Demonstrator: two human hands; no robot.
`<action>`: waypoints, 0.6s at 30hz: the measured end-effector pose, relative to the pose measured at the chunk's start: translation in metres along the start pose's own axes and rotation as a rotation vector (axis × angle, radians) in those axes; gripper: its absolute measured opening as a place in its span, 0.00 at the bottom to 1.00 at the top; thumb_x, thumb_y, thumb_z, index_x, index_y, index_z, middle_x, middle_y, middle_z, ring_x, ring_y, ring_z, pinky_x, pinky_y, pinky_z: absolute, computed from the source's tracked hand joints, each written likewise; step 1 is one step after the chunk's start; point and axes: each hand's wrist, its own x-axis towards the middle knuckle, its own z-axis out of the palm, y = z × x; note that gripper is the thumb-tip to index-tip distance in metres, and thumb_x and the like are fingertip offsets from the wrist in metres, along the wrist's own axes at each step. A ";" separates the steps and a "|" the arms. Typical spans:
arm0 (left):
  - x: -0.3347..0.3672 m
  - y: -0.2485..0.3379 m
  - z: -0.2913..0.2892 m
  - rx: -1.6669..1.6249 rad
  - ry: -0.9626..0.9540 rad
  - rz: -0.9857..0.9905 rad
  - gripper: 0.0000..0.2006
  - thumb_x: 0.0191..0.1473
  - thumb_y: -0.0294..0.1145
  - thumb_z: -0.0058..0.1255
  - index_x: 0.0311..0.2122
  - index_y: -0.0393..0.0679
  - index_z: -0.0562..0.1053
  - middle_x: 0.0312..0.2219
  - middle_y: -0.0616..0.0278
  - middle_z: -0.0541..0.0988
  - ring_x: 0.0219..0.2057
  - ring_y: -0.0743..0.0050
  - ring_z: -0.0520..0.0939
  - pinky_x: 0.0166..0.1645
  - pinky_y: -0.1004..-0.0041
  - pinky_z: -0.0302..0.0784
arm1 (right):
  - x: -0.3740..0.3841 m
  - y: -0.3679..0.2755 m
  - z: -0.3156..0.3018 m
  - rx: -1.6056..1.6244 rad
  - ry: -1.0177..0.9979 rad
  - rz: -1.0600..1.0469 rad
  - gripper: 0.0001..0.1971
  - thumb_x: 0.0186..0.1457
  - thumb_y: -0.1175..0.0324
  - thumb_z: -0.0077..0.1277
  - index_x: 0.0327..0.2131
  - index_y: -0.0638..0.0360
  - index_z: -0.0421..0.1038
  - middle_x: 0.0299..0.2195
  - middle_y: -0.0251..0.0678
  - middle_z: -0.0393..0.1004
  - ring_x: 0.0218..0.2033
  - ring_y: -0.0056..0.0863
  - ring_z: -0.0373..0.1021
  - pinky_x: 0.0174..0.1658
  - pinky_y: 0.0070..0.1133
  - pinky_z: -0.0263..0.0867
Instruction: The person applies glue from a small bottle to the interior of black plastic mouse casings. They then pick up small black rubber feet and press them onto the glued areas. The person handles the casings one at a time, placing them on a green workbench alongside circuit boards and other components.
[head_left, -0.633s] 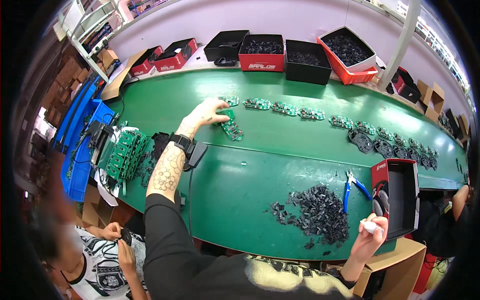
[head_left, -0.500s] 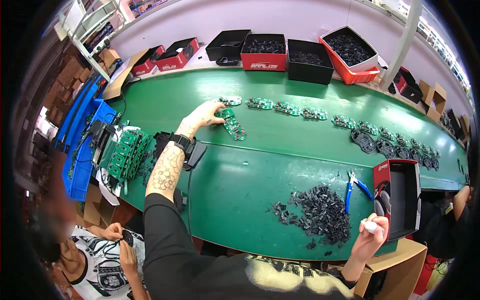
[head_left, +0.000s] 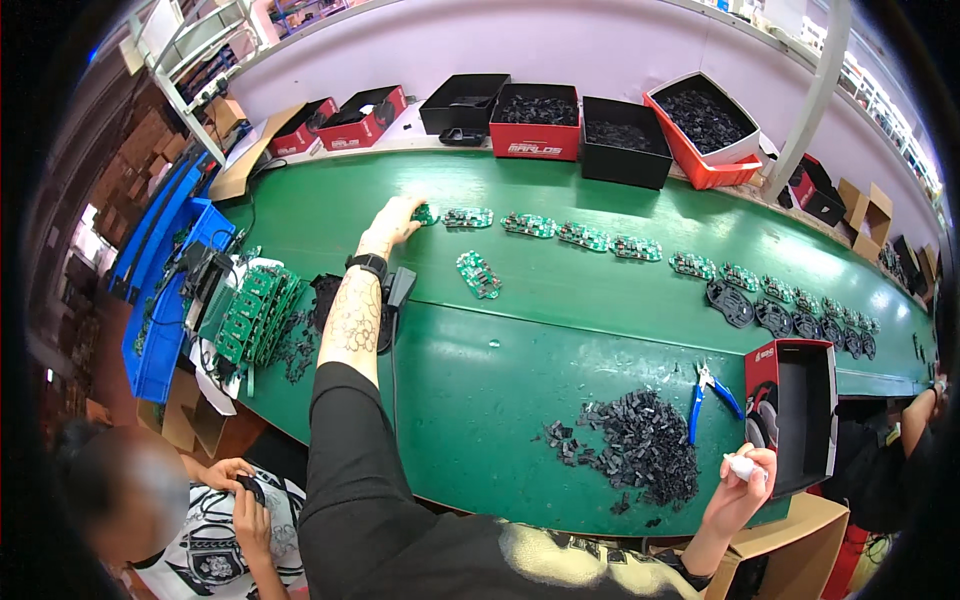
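Note:
My left hand (head_left: 393, 226) reaches over the green bench, fingers closed on the edge of a green circuit board (head_left: 427, 214). That board sits at the left end of a row of similar boards, beside the neighbouring circuit board (head_left: 468, 218). Nearer to me, one loose circuit board (head_left: 478, 275) lies apart from the row at a slant. At the lower right my right hand (head_left: 740, 490) is closed around a small white object (head_left: 743, 466); its kind is hard to make out. Blue-handled cutting pliers (head_left: 711, 395) rest on the bench near that hand.
A pile of black plastic bits (head_left: 645, 447) lies on the bench beside an open red-and-black box (head_left: 803, 410). Stacked green board panels (head_left: 255, 312) stand at left, near a blue bin (head_left: 160, 345). Boxes of black parts (head_left: 535, 125) line the back. A co-worker (head_left: 215, 525) sits lower left.
My left hand has moved up and left, bringing one circuit board to the row's left end. The other board stays behind, now clear of my fingers. My right hand still holds the white object.

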 end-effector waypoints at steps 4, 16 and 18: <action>0.006 0.025 -0.034 0.133 0.179 -0.154 0.22 0.41 0.30 0.60 0.45 0.53 0.71 0.41 0.57 0.73 0.43 0.55 0.74 0.49 0.60 0.70 | 0.000 0.001 -0.001 0.000 -0.045 0.006 0.17 0.50 0.60 0.52 0.32 0.65 0.63 0.24 0.35 0.59 0.23 0.23 0.59 0.26 0.16 0.56; -0.011 -0.005 -0.016 0.105 -0.035 0.192 0.15 0.47 0.30 0.52 0.44 0.52 0.74 0.42 0.56 0.74 0.47 0.54 0.73 0.51 0.65 0.70 | -0.001 0.000 0.004 0.019 -0.062 0.033 0.17 0.50 0.60 0.52 0.32 0.65 0.63 0.24 0.35 0.59 0.23 0.23 0.59 0.25 0.16 0.56; -0.011 -0.005 -0.004 0.167 -0.014 0.096 0.17 0.47 0.27 0.51 0.45 0.55 0.73 0.43 0.56 0.74 0.45 0.53 0.75 0.49 0.63 0.72 | -0.001 -0.002 0.002 0.014 -0.077 0.017 0.17 0.50 0.60 0.51 0.32 0.65 0.63 0.24 0.36 0.60 0.23 0.23 0.58 0.25 0.16 0.56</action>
